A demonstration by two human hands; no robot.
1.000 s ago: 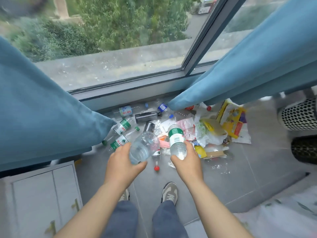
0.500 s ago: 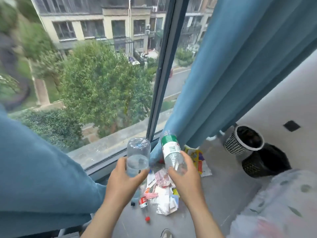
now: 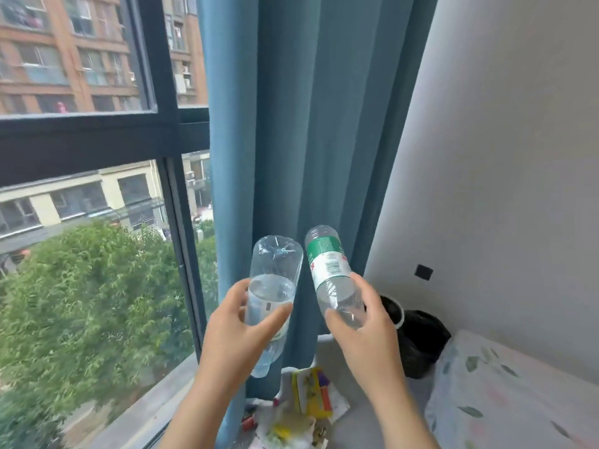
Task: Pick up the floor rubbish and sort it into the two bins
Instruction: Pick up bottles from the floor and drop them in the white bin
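Left hand: wrapped round clear bottle, base up, some water inside.
Right hand: grips green-label bottle low, neck up, tilted left.
Bottles: raised side by side, apart, before blue curtain.
Bins: far right by wall; black bin, pale-rimmed bin (mostly hidden by right hand).
Floor rubbish: near, below hands.

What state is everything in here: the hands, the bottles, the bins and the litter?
Left hand: grips the clear bottle.
Clear bottle: upside down, part full of water.
Right hand: grips the green-label bottle.
Green-label bottle: tilted, neck up, no cap, looks empty.
Black bin: on the floor, bag-lined.
White-rimmed bin: mostly hidden behind the right hand.
Floor rubbish: lying by the curtain.
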